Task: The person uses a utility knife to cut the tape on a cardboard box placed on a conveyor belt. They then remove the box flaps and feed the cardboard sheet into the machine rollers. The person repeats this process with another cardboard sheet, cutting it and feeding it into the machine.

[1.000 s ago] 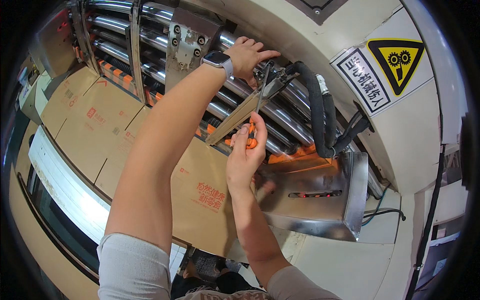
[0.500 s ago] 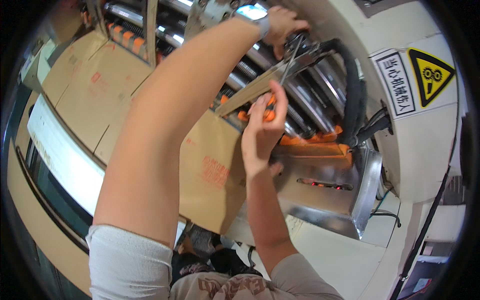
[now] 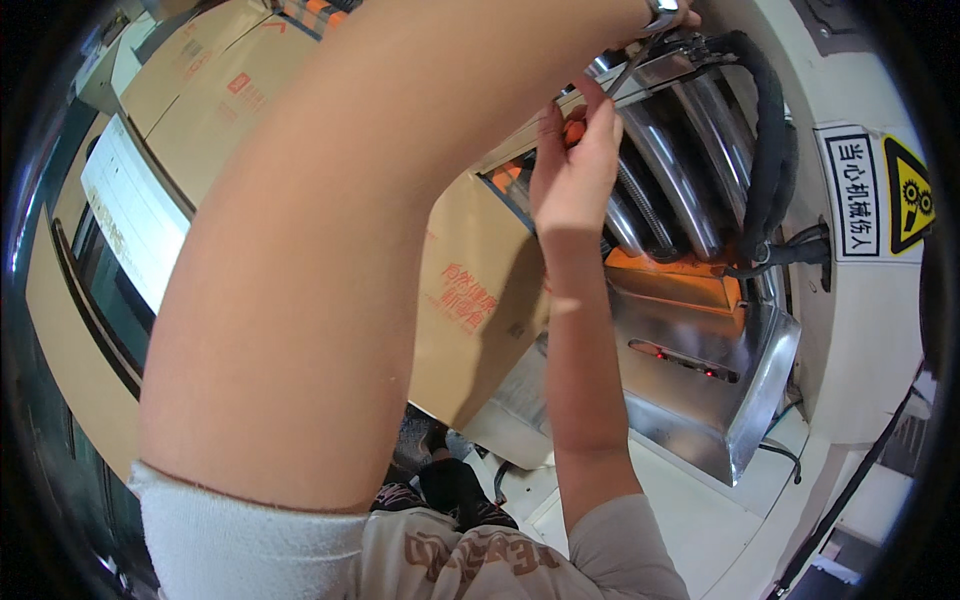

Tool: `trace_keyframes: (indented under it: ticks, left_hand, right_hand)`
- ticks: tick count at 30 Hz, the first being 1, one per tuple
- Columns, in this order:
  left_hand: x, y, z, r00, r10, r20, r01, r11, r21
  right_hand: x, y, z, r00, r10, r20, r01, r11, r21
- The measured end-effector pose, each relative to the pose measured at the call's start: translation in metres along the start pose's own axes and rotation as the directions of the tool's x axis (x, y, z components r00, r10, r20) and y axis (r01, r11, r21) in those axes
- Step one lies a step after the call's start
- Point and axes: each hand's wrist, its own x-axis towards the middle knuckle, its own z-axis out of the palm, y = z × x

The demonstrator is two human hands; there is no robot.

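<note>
Right hand [image 3: 578,185]: we find it clenched around an orange-handled tool [image 3: 574,132].
Tool position: one o'clock from centre, metal shaft slanting towards one o'clock.
Left hand [image 3: 690,18]: one o'clock, at the upper rim; mostly hidden, so we cannot tell its grip.
Steel bars [image 3: 655,165]: two o'clock, beside the right hand.
Orange block [image 3: 690,285]: three o'clock.

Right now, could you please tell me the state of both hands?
Left hand: mostly hidden, cannot be told.
Right hand: closed, holding an orange-handled tool.
</note>
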Motion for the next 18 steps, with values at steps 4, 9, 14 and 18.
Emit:
trace_keyframes:
  ticks: [4,9,14,18]
  left_hand:
    - [-0.007,-0.01,-0.006,0.999,-0.001,0.033,0.002,1.0,-0.029]
    - [-0.018,-0.016,-0.013,0.998,0.015,0.06,-0.012,0.998,-0.059]
    - [-0.03,-0.024,-0.017,0.998,0.026,0.063,-0.02,0.995,-0.093]
    - [-0.034,-0.027,-0.017,0.997,0.024,0.069,-0.016,0.993,-0.12]
  right_hand:
    - [0.007,-0.003,0.001,0.999,-0.017,0.029,0.017,1.0,0.021]
    - [0.012,-0.001,0.009,0.996,-0.087,0.03,0.087,0.996,-0.009]
    - [0.016,-0.001,0.017,0.994,-0.081,0.072,0.079,0.996,0.027]
    - [0.016,-0.001,0.02,0.996,0.01,0.084,-0.02,0.993,0.114]
